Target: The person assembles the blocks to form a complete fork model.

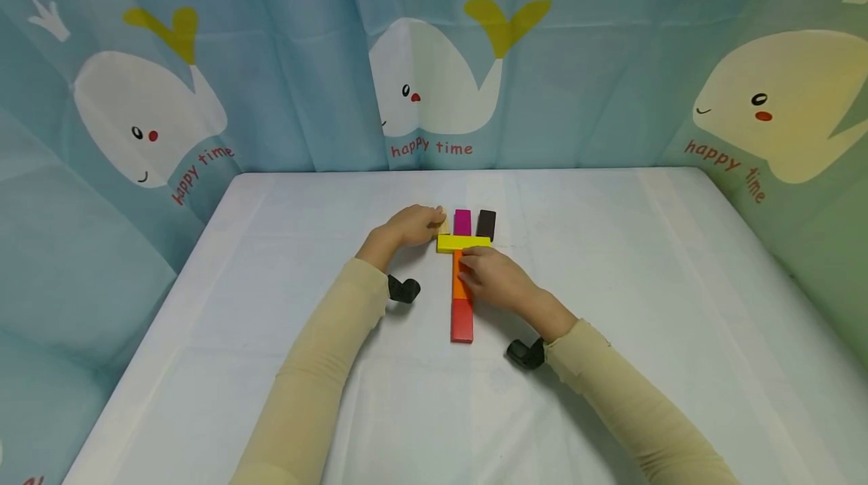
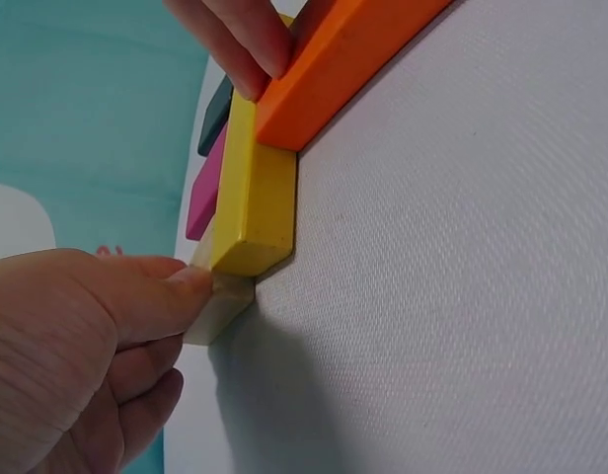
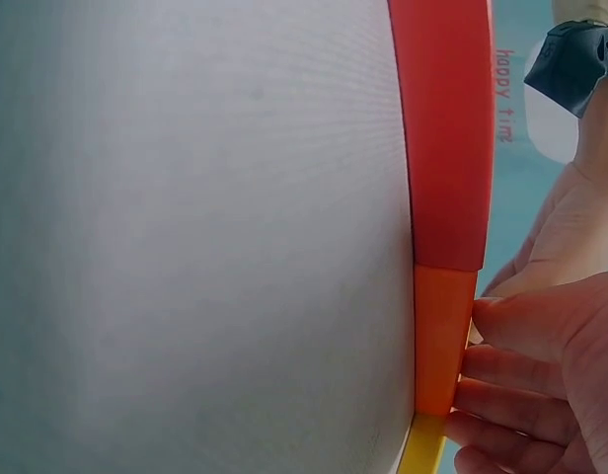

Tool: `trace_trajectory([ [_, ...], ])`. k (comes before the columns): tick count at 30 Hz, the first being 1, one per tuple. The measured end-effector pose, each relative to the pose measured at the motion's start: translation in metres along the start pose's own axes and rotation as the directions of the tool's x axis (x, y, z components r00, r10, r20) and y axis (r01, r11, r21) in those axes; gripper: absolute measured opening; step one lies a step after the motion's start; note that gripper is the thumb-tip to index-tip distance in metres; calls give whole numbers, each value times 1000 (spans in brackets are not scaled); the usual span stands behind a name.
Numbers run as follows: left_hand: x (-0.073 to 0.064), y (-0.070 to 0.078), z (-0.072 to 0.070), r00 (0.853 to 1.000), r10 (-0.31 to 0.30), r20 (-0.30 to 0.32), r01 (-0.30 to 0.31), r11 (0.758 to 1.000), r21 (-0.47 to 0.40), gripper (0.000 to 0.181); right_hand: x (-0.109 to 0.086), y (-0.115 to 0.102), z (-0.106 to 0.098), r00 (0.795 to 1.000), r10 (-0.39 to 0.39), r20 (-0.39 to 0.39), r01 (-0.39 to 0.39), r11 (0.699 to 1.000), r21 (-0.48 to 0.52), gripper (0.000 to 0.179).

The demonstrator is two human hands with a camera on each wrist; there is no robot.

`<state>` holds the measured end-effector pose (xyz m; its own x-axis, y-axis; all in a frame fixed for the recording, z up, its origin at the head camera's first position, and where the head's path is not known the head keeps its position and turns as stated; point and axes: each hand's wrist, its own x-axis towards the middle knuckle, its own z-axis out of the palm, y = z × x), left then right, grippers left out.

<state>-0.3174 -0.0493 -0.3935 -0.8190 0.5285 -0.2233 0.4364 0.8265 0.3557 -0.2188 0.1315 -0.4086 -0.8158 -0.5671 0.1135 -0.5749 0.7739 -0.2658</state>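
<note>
A pale wooden block (image 1: 444, 227) touches the far side of a yellow block (image 1: 464, 244) at its left end. My left hand (image 1: 415, 226) pinches this pale block, thumb on top in the left wrist view; its fingers partly hide it. An orange block (image 1: 458, 278) runs from the yellow one toward me and meets a red block (image 1: 462, 321) end to end. With its fingertips, my right hand (image 1: 498, 279) touches the top of the orange block near the yellow one. A magenta block (image 1: 463, 222) and a dark block (image 1: 486, 224) sit beyond the yellow block.
The blocks lie on a white cloth-covered table (image 1: 237, 364). A blue-green curtain (image 1: 298, 93) with whale prints stands around its far edge and sides. Black wrist-worn devices (image 1: 404, 290) stick out beneath both forearms, close to the tabletop.
</note>
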Motion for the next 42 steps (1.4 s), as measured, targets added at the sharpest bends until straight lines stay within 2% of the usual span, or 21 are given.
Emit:
trace_trajectory([
  [22,1,0,1,1000,-5,-28,5,1000,-5,39,4,3,1,1000,18,9,-18,999,29,31],
  [35,2,2,0,999,-35,-15,35,999,-2,41,6,4,1,1000,1,-1,-1,999,32,29],
  [42,3,3,0,999,-42,-7,42,999,12,42,6,6,3,1000,17,4,-17,1000,24,30],
])
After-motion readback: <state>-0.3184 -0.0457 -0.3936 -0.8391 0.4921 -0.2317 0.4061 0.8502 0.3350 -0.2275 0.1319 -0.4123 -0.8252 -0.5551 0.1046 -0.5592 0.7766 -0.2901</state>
